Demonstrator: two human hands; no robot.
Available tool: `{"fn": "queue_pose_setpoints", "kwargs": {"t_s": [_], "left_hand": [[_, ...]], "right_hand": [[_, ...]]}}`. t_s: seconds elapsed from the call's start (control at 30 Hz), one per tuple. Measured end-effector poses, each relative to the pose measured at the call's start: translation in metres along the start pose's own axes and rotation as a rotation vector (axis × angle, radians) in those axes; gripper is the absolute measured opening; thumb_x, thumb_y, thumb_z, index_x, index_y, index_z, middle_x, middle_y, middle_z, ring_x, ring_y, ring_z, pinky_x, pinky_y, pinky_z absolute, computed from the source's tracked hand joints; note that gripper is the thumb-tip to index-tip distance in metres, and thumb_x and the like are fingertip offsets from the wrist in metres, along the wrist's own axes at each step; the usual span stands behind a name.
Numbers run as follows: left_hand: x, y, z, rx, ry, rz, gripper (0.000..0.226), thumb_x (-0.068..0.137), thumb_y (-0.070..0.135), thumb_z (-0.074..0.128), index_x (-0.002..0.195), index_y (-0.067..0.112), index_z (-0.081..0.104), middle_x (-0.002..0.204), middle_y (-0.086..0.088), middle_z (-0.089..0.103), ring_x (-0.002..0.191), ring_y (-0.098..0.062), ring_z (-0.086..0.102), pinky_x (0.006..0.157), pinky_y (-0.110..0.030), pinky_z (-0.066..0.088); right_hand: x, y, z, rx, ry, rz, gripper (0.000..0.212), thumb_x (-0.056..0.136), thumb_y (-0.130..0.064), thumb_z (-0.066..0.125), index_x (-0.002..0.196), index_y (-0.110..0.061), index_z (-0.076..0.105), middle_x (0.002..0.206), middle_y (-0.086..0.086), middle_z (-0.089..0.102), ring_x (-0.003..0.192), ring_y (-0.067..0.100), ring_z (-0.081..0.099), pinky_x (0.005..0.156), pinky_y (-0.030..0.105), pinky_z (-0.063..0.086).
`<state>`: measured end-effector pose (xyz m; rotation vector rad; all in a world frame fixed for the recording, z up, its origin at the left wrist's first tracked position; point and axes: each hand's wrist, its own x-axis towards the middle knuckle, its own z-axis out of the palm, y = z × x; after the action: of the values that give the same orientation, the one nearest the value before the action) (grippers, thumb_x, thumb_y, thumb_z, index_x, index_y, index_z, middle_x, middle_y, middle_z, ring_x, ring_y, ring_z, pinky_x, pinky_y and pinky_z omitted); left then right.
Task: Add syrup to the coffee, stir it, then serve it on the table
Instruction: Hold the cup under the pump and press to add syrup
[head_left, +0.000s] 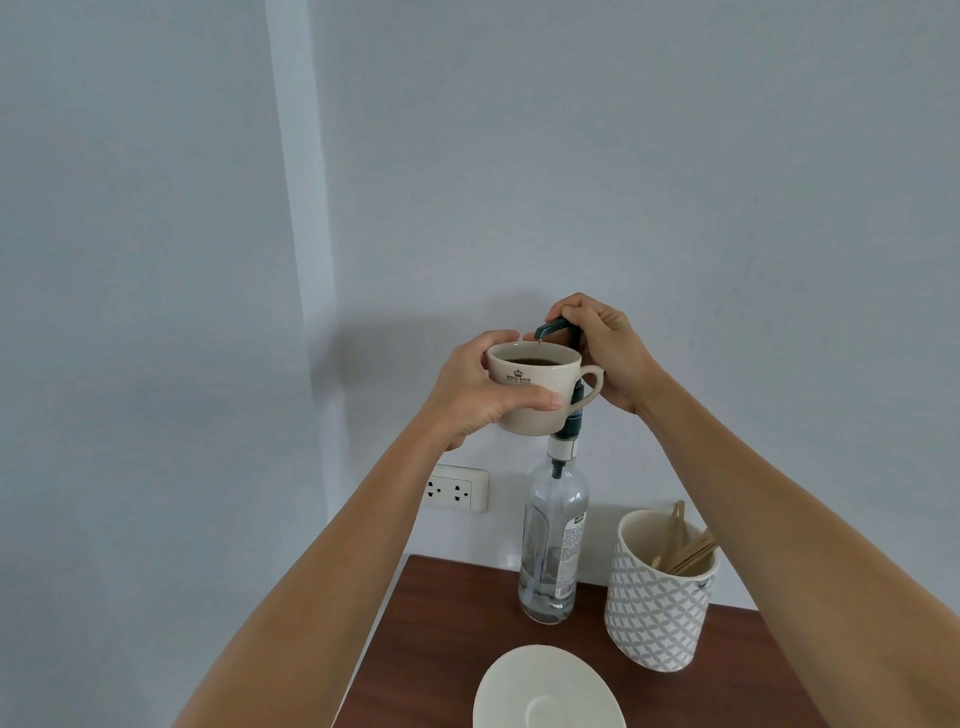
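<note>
A cream coffee cup (535, 387) with dark coffee inside is held up in the air by my left hand (480, 392), which wraps its left side. The cup's mouth sits right under the dark spout of the pump (553, 328). My right hand (605, 351) is closed over the pump head on the tall clear syrup bottle (551, 545), which stands upright on the brown table (431, 639). A small drop shows at the spout tip. Little syrup is left in the bottle's base.
An empty white saucer (548, 688) lies on the table near the front edge. A patterned holder (657, 597) with wooden stirrers (685, 548) stands right of the bottle. A wall socket (457, 488) is behind, left of the bottle.
</note>
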<state>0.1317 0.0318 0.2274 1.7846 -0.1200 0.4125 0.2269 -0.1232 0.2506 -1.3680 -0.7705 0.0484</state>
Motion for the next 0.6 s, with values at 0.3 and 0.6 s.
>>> {"fn": "queue_pose_setpoints", "kwargs": {"t_s": [0.3,0.6], "left_hand": [[-0.0007,-0.0034,0.0019,-0.001,0.008,-0.012,0.095,0.046,0.025,0.092,0.134,0.022,0.056,0.11,0.011,0.065,0.098,-0.003,0.061,0.074,-0.028,0.053],[-0.0001,-0.006,0.0036,-0.007,0.011,-0.021,0.093,0.046,0.025,0.091,0.132,0.022,0.057,0.106,0.012,0.065,0.095,-0.003,0.061,0.071,-0.028,0.055]], "right_hand": [[0.0,0.0051,-0.0022,-0.016,0.005,0.012,0.03,0.101,-0.01,0.038,0.087,-0.008,0.064,0.096,0.029,0.066,0.093,0.037,0.065,0.078,0.039,0.053],[-0.0016,0.0048,-0.0023,-0.021,-0.002,0.007,0.031,0.101,-0.009,0.037,0.087,-0.008,0.065,0.098,0.03,0.067,0.082,0.03,0.069,0.072,0.034,0.057]]}}
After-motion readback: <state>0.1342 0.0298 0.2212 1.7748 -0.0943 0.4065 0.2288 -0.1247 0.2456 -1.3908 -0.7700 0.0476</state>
